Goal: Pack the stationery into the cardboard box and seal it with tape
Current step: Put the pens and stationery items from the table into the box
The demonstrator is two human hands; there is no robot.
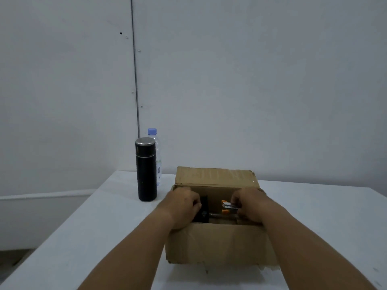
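Reaching into the open top of a cardboard box (217,243) with both bare forearms stretched forward from the bottom edge. Curling the left hand (184,204) into a loose fist against the box's left inner wall, fingers closed together and pressing beside a black blocky item (204,208) inside; hard to tell whether actually gripping it or only touching it. Pinching the right hand (249,204) shut on a small silvery, shiny stationery item with orange parts (228,207), holding it low within the box, near the right inner wall. Lying between the two hands, down in the shadowed interior, a thin metallic rod-like piece (217,215), too blurred to identify.

Standing open around the hands, brown corrugated card, matte and creased, with a rough, frayed lower front edge. Rising upright behind the hands, the far flap (215,176), rectangular, showing faint ridges and a shiny scrap of old tape. Folding down outward in front, the near flap, covering the box's front face.

Resting under the box, a smooth pale grey worktop (94,227). Standing upright to the left of the box, apart from it, a black cylindrical flask with a brushed metal lid (146,170). Peeking out just behind the flask, a clear plastic bottle with a light blue cap (156,143). Filling the background, a plain grey panelled wall (251,80) with one dark vertical seam.
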